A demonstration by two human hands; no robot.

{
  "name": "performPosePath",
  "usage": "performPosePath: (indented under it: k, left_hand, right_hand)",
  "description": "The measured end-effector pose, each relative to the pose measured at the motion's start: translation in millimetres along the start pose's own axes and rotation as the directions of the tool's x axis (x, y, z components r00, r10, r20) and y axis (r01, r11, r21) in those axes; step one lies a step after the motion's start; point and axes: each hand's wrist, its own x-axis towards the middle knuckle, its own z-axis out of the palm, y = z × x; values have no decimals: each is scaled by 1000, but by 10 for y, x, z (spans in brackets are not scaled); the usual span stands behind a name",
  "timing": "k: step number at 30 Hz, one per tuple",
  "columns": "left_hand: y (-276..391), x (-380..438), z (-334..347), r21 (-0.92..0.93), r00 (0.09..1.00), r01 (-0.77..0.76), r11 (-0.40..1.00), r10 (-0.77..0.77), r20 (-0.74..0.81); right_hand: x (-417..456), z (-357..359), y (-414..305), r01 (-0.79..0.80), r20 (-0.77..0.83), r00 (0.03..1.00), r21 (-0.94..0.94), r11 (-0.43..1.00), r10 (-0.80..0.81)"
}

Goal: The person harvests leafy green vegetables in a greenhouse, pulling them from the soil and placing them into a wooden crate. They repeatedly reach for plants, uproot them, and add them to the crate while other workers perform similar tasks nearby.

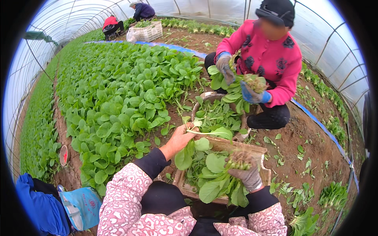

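My left hand (pixel 180 138), bare, pinches a few loose leafy stems (pixel 206 132) above the near crate's far left corner. In my right hand (pixel 246 175), which wears a grey glove, is a bunch of leafy greens (pixel 217 180), its roots up and towards the right, its leaves hanging to the lower left. Beneath both hands lies a shallow rectangular crate (pixel 265 177) holding loose leaves. Just beyond it stands a round basket (pixel 195 109) with more loose greens. A co-worker (pixel 265 59) in a pink jacket crouches behind the basket, gloved hands holding rooted greens over it.
Dense rows of leafy greens (pixel 118 97) fill the left side. Bundled greens (pixel 333 194) and scattered leaves lie on soil at right, by a blue strip (pixel 319 125). A blue bag (pixel 84 208) is lower left. Two people work near a white crate (pixel 147 32) far back.
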Motion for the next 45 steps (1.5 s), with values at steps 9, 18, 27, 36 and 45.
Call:
performPosePath:
  k: [9,18,27,36,45]
  left_hand:
    - [719,-286,1363,-370,977,-19,929,96,190]
    - [948,-269,1501,-297,870,-493,818,457,-184]
    - [1016,-190,1085,-386,834,-550,740,467,-294]
    - [531,-5,743,684,943,-324,653,284,175]
    - [820,-382,1468,139,926,-314,939,270,264]
  right_hand:
    - [-121,22,-103,219,58,972,111,969,-227]
    - [-307,-115,-298,203,191,965,-119,972,-178]
    - [-319,-144,-273,103,167,983,-152,983,-77]
    - [-263,-210,-318,20,53,998,142,990,-28]
    - [-130,-233,-164,177,-46,984,289,941,-171]
